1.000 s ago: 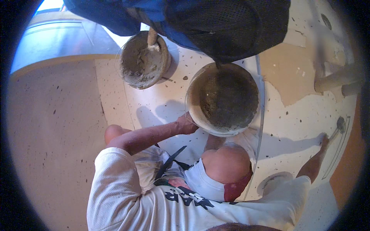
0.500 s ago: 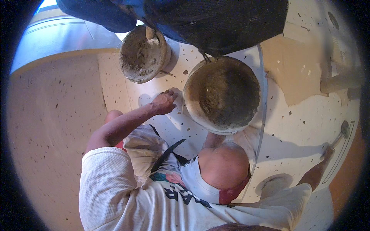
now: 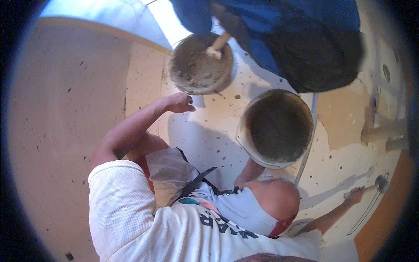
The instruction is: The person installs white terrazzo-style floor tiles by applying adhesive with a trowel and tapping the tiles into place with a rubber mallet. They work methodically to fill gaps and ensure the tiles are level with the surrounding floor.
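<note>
My left hand (image 3: 180, 103) hovers just below the rim of the smaller bucket (image 3: 185, 90), its fingers loosely bent and apart with nothing in them. Grey, lumpy mortar (image 3: 196, 72) lies in that bucket, and a tan, handle-like piece with a whitish end (image 3: 214, 53) sticks into it. Out at the right, my right hand (image 3: 355, 195) grips a short-handled tool with a dark rounded head (image 3: 381, 184); its exact kind is too small to tell. The larger bucket (image 3: 245, 142), dark inside, stands in front of my bent knee.
Another person in blue and black clothing (image 3: 301, 43) leans in from the top, close to both buckets. The pale floor (image 3: 209, 148) is speckled with dark crumbs. A tan patch (image 3: 342, 115) and tube-like shapes (image 3: 384, 130) lie at the right. A speckled tan panel (image 3: 70, 109) fills the left.
The view has shifted, so both buckets appear farther right. My left hand has moved from beside the larger bucket to the smaller one. The other person's clothing has moved right.
</note>
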Demonstrator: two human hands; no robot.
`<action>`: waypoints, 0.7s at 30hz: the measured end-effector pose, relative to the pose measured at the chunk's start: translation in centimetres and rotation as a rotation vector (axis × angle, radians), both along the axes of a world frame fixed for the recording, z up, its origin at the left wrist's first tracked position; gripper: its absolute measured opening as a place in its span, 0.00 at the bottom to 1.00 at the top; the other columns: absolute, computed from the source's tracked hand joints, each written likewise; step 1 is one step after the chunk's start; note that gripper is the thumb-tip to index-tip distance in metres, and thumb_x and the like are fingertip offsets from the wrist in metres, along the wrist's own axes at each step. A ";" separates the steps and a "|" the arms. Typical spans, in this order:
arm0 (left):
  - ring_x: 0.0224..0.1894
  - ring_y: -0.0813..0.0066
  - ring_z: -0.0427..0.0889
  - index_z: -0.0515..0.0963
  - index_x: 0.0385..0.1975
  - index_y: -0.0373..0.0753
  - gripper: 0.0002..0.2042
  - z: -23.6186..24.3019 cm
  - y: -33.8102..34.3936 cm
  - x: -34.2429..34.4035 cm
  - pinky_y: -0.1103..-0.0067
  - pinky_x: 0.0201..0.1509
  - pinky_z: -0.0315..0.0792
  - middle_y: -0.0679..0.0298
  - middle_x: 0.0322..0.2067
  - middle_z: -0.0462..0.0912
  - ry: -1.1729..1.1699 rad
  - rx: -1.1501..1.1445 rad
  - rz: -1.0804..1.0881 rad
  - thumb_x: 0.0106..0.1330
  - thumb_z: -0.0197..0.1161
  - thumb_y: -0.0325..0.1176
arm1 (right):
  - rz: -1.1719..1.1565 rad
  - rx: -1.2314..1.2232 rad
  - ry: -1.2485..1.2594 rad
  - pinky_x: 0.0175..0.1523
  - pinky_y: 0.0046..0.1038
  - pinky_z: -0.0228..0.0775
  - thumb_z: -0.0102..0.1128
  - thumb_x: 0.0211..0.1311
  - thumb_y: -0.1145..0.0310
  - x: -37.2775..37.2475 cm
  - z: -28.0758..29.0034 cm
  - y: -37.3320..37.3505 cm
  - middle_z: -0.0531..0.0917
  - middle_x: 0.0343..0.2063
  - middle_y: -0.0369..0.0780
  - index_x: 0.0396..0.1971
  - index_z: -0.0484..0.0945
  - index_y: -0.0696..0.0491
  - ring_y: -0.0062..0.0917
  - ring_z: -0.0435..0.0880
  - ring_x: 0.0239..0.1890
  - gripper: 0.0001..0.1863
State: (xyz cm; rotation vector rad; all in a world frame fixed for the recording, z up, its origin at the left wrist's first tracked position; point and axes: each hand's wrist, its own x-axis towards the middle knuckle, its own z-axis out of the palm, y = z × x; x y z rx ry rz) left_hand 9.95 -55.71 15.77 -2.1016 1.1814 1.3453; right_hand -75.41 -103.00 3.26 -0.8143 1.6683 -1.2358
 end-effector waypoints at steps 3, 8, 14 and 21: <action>0.46 0.50 0.83 0.82 0.46 0.33 0.26 0.7 4.4 3.3 0.62 0.51 0.74 0.47 0.42 0.85 0.053 0.026 0.089 0.63 0.62 0.54 | -0.158 -0.136 0.195 0.22 0.24 0.59 0.58 0.66 0.59 18.1 11.0 9.7 0.69 0.21 0.33 0.42 0.73 0.56 0.18 0.66 0.19 0.15; 0.45 0.50 0.83 0.81 0.45 0.29 0.27 3.2 12.4 7.6 0.63 0.51 0.74 0.43 0.42 0.84 0.009 -0.273 0.352 0.63 0.62 0.52 | 0.115 -0.466 0.149 0.29 0.22 0.63 0.56 0.65 0.63 29.6 17.7 18.0 0.70 0.25 0.35 0.46 0.73 0.59 0.19 0.68 0.24 0.17; 0.57 0.47 0.77 0.73 0.53 0.24 0.31 -7.8 33.2 13.0 0.62 0.60 0.71 0.37 0.54 0.76 -0.419 -0.422 0.627 0.64 0.60 0.50 | 0.918 -0.564 0.190 0.31 0.21 0.66 0.60 0.62 0.64 46.2 26.8 25.9 0.72 0.28 0.34 0.52 0.74 0.61 0.16 0.71 0.26 0.21; 0.71 0.43 0.58 0.57 0.67 0.25 0.40 -22.0 50.5 14.6 0.60 0.71 0.62 0.39 0.69 0.57 -0.750 -0.364 1.100 0.65 0.62 0.49 | 1.920 -0.861 0.622 0.29 0.19 0.62 0.59 0.68 0.58 70.3 32.6 36.5 0.73 0.27 0.32 0.51 0.75 0.60 0.13 0.70 0.26 0.21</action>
